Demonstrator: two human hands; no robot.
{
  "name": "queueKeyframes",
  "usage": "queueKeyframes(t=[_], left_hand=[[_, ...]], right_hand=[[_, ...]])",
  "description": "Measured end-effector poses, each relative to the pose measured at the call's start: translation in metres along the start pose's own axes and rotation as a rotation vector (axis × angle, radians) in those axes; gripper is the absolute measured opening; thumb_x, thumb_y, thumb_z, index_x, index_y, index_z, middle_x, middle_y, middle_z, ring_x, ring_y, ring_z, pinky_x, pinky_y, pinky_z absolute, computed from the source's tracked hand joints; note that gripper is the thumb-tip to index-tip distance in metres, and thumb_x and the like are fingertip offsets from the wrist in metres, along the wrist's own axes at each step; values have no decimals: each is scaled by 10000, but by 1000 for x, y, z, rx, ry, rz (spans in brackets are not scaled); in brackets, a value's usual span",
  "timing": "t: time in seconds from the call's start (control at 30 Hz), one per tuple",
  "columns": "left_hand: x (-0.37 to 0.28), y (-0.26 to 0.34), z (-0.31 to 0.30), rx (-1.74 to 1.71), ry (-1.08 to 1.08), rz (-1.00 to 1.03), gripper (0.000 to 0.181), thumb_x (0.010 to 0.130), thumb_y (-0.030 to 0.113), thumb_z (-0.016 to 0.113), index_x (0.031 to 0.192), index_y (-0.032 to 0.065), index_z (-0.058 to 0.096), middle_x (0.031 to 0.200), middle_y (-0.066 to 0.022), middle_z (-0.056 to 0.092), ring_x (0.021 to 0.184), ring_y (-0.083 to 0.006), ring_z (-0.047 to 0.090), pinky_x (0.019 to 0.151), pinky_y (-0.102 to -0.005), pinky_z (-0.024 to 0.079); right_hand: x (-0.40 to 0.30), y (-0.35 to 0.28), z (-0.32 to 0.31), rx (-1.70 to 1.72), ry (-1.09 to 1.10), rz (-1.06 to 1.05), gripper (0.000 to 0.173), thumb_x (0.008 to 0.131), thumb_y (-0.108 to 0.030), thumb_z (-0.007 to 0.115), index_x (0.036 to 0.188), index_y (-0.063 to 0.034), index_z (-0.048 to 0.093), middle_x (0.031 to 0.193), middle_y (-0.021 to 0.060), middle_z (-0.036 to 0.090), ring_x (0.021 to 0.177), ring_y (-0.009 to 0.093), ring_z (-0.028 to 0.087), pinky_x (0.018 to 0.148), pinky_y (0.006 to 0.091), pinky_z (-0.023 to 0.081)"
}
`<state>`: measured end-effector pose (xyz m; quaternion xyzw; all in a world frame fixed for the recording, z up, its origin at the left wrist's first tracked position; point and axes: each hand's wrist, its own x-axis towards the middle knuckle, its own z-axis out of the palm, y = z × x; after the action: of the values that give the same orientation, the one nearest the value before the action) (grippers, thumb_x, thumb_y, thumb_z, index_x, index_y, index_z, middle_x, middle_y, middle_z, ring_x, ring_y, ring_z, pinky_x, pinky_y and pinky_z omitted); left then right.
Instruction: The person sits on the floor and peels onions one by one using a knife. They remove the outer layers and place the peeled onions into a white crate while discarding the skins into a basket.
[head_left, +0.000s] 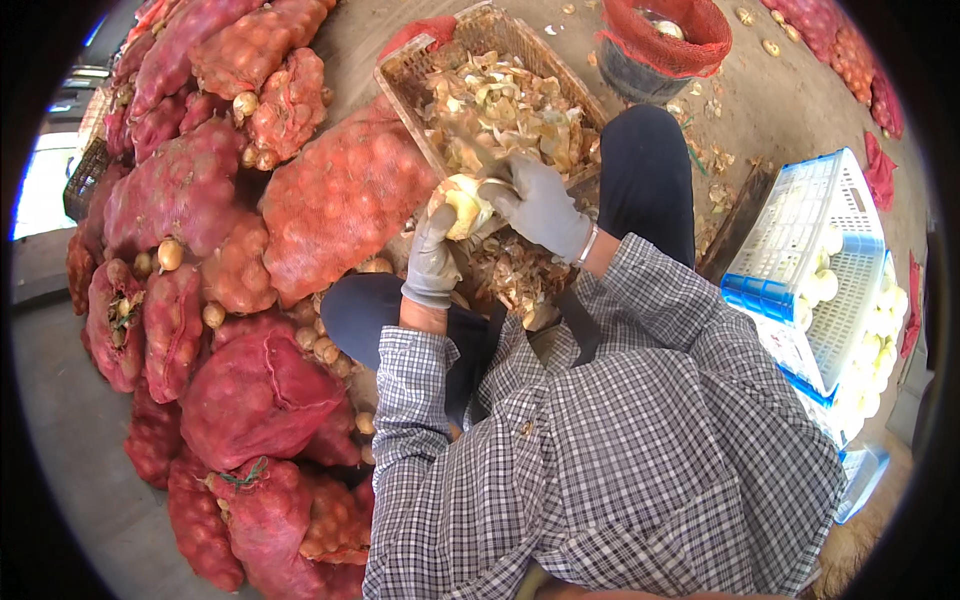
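Observation:
Over my lap, my left hand (436, 259), in a pale grey work glove, holds a partly peeled onion (463, 204). Its flesh shows pale yellow-white. My right hand (546, 206), also gloved, curls its fingers against the onion's right side, its thumb touching it. A blurred thin shape by the right fingers may be a blade or loose skin; I cannot tell which. Just beyond the hands stands a plastic crate (411, 112) heaped with onion skins (510, 105). More dry brown skins (517, 274) lie below the hands, between my knees.
Red mesh sacks of onions (352, 195) pile up along the left, with loose onions (326, 349) by my left knee. A black bucket (637, 75) with red netting over its rim stands ahead. White-and-blue crates (787, 225) at right contain peeled onions (821, 285).

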<state>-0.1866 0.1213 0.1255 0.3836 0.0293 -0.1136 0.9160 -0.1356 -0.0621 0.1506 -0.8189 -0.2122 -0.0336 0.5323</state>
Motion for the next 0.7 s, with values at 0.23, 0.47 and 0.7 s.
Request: queueKeyframes(t=[0.23, 0.47, 0.7], left_hand=[[0, -1, -3, 134, 19, 94, 876, 776, 419, 842, 1396, -58, 447, 1300, -141, 603, 1191, -260, 612, 1029, -386, 519], [-8, 2, 4, -113, -6, 111, 960, 727, 350, 895, 1440, -48, 391, 1368, -195, 553, 1239, -355, 580, 1048, -524, 513], [-1, 9, 1, -281, 3, 47, 902, 772, 339, 859, 1458, -20, 395, 1397, -192, 545, 1266, -369, 563, 1063, -535, 493]], right_hand=[[9, 2, 4, 645, -26, 655, 310, 937, -94, 656, 1210, 40, 600, 771, 61, 651, 639, 112, 615, 498, 282, 485], [11, 62, -6, -34, -104, 694, 405, 920, -140, 685, 1288, 2, 593, 861, 116, 685, 729, 191, 673, 674, 354, 525], [3, 75, -5, 931, -133, 786, 442, 925, -182, 691, 1284, 32, 548, 988, 159, 696, 716, 235, 684, 519, 335, 525]])
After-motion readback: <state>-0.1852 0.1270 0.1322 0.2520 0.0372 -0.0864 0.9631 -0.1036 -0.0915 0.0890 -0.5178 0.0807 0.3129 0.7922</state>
